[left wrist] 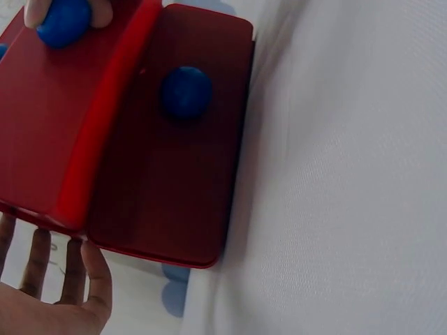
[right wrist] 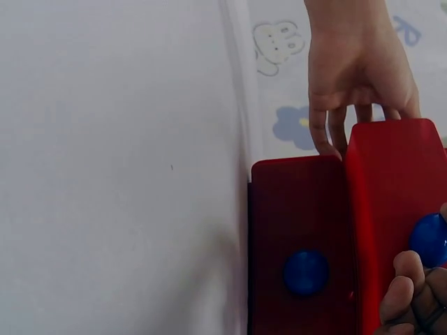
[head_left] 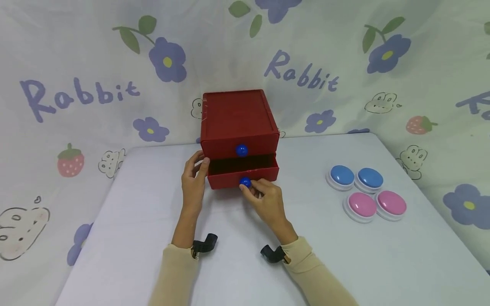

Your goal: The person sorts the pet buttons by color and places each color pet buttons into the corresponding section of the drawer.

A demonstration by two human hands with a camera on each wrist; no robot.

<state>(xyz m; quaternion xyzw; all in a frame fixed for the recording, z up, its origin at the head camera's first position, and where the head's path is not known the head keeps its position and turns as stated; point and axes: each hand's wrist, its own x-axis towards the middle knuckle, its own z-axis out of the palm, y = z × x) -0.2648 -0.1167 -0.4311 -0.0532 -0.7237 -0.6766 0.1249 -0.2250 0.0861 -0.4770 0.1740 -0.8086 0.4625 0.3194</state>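
Observation:
A red two-drawer box (head_left: pixel 239 114) stands at the back of the table. Its lower drawer (head_left: pixel 226 180) is pulled partway out, showing a dark inside; the upper drawer (head_left: pixel 220 148) is closed. My right hand (head_left: pixel 269 202) pinches the round blue knob (head_left: pixel 245 182) of the lower drawer between thumb and fingers. At the box's left side is my left hand (head_left: pixel 194 182), fingers extended along that side and thumb near the front corner. In the left wrist view, the fingertips of the left hand (left wrist: pixel 52 300) meet the red edge. A second blue knob (head_left: pixel 242 150) sits on the upper drawer.
To the right on the white table (head_left: pixel 153 204) are two blue push buttons (head_left: pixel 342 175) and two pink push buttons (head_left: pixel 362 205), grouped close together. A patterned cloth (head_left: pixel 95 51) with flowers and rabbits hangs behind the box and along the sides.

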